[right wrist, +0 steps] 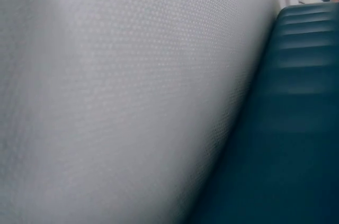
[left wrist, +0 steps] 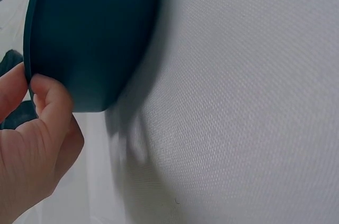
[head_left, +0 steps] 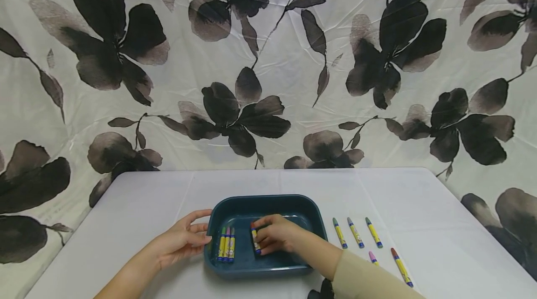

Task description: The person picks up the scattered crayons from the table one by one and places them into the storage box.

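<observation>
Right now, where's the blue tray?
In the head view, the tray sits bottom center on the white table, left of five loose crayons, the left hand holding its left side.

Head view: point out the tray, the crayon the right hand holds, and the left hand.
Tray [head_left: 243,242]: head view, bare floor.
Held crayon [head_left: 254,234]: head view, yellow wrapper.
Left hand [head_left: 181,239]: head view, middle of the hand.

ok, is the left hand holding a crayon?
No, the left hand pinches the rim of the tray, while the right hand holds a crayon.

Tray [head_left: 258,270] — smooth plastic, faintly glossy
</observation>
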`<state>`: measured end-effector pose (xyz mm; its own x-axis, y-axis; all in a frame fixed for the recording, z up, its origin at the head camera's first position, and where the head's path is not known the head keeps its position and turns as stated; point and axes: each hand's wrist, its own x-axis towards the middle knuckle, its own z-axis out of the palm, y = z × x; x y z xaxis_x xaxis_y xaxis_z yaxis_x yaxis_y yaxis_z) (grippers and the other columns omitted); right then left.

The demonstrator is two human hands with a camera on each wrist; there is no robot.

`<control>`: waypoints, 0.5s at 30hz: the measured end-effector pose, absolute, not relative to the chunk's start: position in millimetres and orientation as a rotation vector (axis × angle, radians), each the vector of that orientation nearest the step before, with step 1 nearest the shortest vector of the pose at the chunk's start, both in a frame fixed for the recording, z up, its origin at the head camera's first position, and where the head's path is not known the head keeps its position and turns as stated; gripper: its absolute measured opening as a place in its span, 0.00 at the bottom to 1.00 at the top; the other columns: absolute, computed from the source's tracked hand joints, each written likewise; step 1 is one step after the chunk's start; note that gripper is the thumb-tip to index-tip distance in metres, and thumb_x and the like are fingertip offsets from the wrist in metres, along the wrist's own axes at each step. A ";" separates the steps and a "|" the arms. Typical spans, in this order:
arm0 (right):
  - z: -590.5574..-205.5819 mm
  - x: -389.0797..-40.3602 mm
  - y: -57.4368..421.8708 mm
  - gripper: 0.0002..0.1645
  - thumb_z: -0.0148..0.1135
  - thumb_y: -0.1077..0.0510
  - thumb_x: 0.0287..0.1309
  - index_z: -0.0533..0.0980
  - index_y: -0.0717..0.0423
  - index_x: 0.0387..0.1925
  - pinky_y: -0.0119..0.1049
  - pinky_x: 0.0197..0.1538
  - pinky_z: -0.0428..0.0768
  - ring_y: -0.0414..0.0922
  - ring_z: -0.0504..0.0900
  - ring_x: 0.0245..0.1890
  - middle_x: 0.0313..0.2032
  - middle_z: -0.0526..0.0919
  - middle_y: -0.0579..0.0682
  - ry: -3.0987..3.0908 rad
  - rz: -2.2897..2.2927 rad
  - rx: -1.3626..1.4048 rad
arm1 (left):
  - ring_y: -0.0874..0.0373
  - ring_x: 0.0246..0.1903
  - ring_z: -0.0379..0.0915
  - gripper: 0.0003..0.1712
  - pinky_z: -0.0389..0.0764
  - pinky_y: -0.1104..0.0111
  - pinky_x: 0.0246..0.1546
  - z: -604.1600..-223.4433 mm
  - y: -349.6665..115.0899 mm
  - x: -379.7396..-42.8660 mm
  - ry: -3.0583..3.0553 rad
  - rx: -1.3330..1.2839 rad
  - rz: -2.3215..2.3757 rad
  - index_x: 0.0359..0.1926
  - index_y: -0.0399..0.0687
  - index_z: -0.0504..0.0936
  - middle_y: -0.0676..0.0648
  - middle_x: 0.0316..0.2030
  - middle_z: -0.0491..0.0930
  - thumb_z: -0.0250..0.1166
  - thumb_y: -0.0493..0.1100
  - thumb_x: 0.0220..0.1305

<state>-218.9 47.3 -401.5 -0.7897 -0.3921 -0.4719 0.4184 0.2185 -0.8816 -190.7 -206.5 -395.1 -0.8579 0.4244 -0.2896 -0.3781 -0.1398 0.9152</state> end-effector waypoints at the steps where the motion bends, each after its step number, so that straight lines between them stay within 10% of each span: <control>1: -401.9 -218.7 46.7 0.22 0.57 0.73 0.50 0.72 0.65 0.50 0.28 0.23 0.78 0.39 0.76 0.20 0.24 0.76 0.53 1.862 -1.639 0.028 | 0.56 0.39 0.71 0.46 0.77 0.69 0.38 -395.4 -206.6 -190.7 1.618 0.051 2.038 0.70 0.39 0.41 0.42 0.45 0.67 0.58 0.24 0.57; 15: -403.4 -223.0 46.1 0.22 0.55 0.71 0.49 0.72 0.66 0.50 0.30 0.25 0.79 0.40 0.78 0.20 0.28 0.80 0.54 1.817 -1.697 0.040 | 0.56 0.40 0.73 0.47 0.77 0.67 0.40 -394.3 -207.9 -190.2 1.606 0.071 2.031 0.70 0.39 0.40 0.42 0.46 0.69 0.58 0.25 0.57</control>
